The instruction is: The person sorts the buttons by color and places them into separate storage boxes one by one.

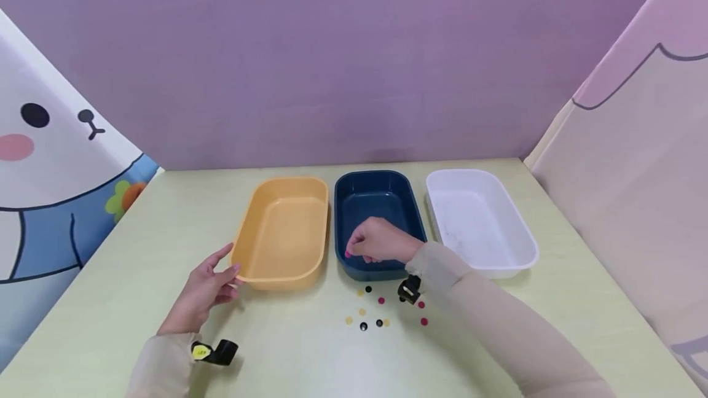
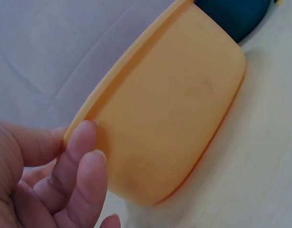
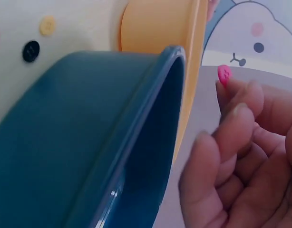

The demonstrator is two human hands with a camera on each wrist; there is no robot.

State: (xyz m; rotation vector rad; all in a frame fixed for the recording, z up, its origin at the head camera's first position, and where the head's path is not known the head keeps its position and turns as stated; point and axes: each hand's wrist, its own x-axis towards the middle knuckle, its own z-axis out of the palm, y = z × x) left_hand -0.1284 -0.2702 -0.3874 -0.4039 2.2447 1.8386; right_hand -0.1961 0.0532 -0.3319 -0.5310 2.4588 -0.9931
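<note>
My right hand [image 1: 383,239] pinches a small pink button [image 3: 224,74] between thumb and fingertip. It is over the near part of the dark blue tray [image 1: 373,273], and the right wrist view shows the button above rim height. At the near left corner of the orange-yellow tray [image 1: 281,282], my left hand [image 1: 200,292] grips the rim. In the left wrist view its thumb lies on the rim, with fingertips [image 2: 89,164] against the outer wall.
A white tray [image 1: 528,255] stands right of the blue one. Several loose buttons in black, such as this black button [image 1: 363,326], yellow and pink lie on the table [image 1: 287,349] in front of the blue tray. A purple backdrop [image 1: 354,60] rises behind.
</note>
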